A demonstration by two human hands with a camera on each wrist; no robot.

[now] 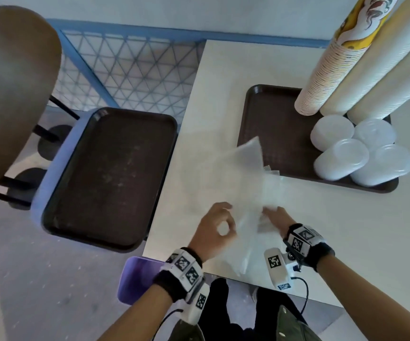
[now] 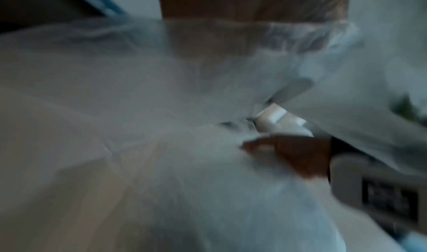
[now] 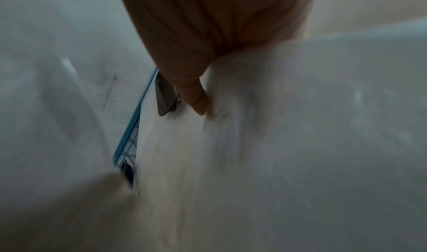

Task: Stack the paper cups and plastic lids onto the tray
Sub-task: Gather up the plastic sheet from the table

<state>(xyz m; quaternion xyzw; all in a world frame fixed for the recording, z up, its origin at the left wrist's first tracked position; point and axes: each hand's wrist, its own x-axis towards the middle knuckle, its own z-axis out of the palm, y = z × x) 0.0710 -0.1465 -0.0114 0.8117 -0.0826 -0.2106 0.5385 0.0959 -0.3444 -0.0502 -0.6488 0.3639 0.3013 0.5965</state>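
You have two brown trays, three tall cup stacks, four lid stacks, one clear plastic bag, and two hands.

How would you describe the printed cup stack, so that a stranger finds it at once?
Look at the brown tray on the white table. Three tall stacks stand at its far right corner. The leftmost, the printed cup stack, alone shows coloured rims and a yellow pattern; the others are plain white.

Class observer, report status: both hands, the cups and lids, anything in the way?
Left hand and right hand both grip clear plastic bag. Cup stacks and lids on tray. Bag overlaps tray's near corner.
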